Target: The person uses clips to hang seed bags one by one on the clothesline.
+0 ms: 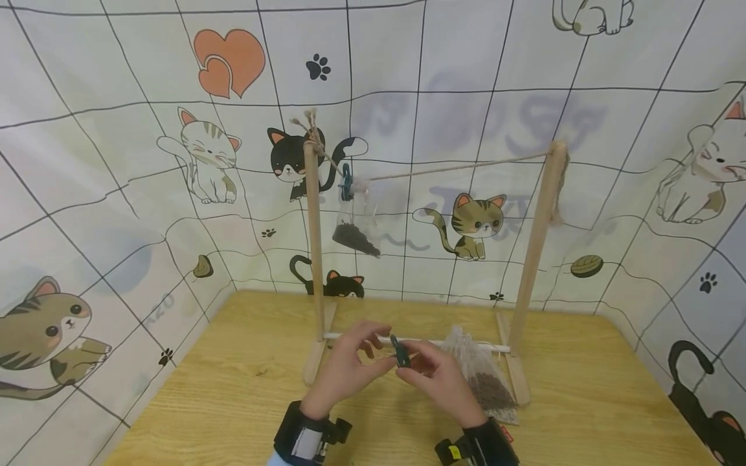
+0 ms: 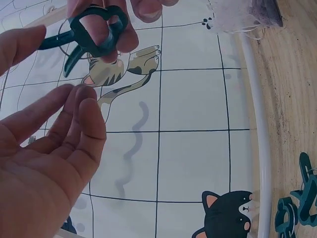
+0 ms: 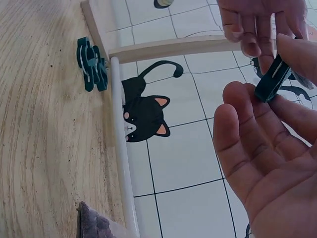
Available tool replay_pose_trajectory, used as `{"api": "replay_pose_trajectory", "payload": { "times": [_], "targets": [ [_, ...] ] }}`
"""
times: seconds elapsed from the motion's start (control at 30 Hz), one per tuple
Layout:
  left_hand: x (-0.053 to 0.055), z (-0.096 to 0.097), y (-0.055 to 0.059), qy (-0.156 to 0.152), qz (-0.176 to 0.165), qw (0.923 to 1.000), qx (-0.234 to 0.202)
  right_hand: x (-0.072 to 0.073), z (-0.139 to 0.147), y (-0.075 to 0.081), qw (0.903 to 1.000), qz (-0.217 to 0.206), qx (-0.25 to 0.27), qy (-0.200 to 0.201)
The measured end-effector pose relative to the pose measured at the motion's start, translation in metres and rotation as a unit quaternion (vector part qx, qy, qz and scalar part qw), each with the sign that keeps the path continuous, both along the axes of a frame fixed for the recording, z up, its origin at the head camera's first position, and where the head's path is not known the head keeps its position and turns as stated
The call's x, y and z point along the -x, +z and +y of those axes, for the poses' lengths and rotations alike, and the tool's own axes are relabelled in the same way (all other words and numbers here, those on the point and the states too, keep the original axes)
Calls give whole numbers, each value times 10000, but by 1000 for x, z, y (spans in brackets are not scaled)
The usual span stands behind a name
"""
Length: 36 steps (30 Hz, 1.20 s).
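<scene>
Dangling just inside the left post of the wooden frame, here's a clear bag, tilted, held by a hanging clip; too small a bite of plastic and it could slither free! Spare clips lie by the frame's left foot. Now, before the frame, the left hand: fingers loosely bent, thumb right at the green clip, contact hard to call. The right hand has that clip in a narrow thumb-and-finger pinch; one lopsided squeeze might twist it away. And by the frame's right foot, the bunched bag: a knock from this forearm could topple it.
</scene>
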<state>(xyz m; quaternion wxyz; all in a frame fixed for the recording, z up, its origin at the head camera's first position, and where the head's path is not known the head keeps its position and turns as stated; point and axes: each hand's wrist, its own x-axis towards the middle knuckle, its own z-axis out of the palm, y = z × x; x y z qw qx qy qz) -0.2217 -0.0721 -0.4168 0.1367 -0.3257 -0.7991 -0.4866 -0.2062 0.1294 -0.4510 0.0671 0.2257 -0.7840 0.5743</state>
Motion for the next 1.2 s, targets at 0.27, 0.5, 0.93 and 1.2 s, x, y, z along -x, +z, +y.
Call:
{"api": "replay_pose_trajectory", "payload": {
  "times": [0.27, 0.5, 0.93, 1.2],
  "targets": [
    [1, -1, 1, -39, -143, 9999, 59, -2, -1, 2, 9995, 197, 17, 233],
    [1, 0, 2, -102, 27, 9999, -26, -2, -5, 3, 9995, 214, -123, 203],
    [-17, -1, 32, 202, 423, 9975, -532, 5, 13, -4, 9989, 161, -185, -389],
    [-16, -5, 31, 168, 413, 9956, -826, 24, 45, -15, 9820, 757, -744, -1560]
  ]
}}
